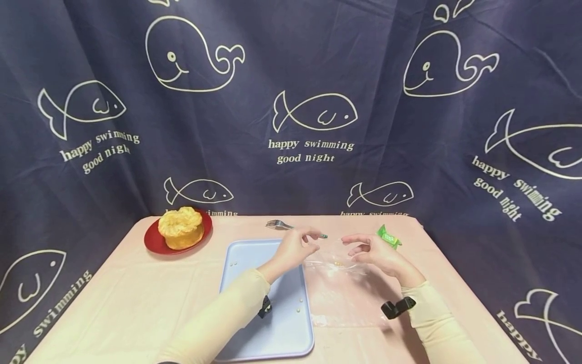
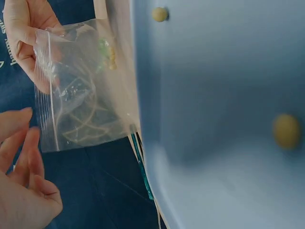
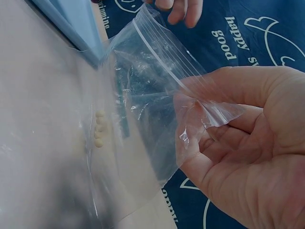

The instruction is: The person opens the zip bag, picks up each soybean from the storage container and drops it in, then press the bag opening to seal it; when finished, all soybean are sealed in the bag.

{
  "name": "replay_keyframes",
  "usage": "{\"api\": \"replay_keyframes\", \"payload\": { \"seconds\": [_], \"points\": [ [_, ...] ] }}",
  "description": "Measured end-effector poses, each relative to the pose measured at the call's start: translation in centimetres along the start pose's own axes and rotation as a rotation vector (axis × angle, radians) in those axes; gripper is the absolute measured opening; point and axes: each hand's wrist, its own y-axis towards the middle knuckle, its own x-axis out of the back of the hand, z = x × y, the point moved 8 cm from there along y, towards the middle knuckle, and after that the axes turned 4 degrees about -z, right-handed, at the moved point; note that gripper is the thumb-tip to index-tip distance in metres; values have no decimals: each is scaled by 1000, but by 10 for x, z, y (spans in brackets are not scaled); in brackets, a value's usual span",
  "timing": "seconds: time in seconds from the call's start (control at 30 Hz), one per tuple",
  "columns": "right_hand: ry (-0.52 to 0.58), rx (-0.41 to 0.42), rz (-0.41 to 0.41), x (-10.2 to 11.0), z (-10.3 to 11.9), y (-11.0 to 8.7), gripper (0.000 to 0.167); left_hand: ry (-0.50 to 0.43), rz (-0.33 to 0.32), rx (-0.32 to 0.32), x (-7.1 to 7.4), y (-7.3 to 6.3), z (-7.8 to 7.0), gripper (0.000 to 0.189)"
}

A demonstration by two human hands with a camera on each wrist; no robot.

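A clear zip-lock bag hangs upright above the table, with several small pale yellow balls, like soybeans, at its bottom. My right hand pinches one end of its zip edge between thumb and fingers. My left hand is beside the other end of the zip edge, fingers loosely bent, with a small gap to the plastic. To the left, under my left forearm, lies a light blue tray; a few similar balls lie on it.
A red plate with a round yellow bread or cake stands at the back left. Behind my left hand lies a fork, its handle apparently green. A green-wrapped packet is at the back right. A patterned curtain surrounds the table.
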Motion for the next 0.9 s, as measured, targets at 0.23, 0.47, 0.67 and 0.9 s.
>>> {"api": "replay_keyframes", "payload": {
  "seconds": [0.23, 0.47, 0.67, 0.9],
  "points": [
    [17, -12, 6, 1, 3, -1, 57, 5, 2, 98, 22, -15, 22, 32],
    [5, -19, 0, 2, 2, -2, 57, 8, 290, 107, 9, -42, 37, 6],
    [5, -21, 3, 4, 2, -1, 57, -54, 468, 104, -7, -63, 33, 10],
    [6, -27, 5, 3, 1, -1, 57, -86, 532, 90, -19, -72, 24, 12]
  ]
}}
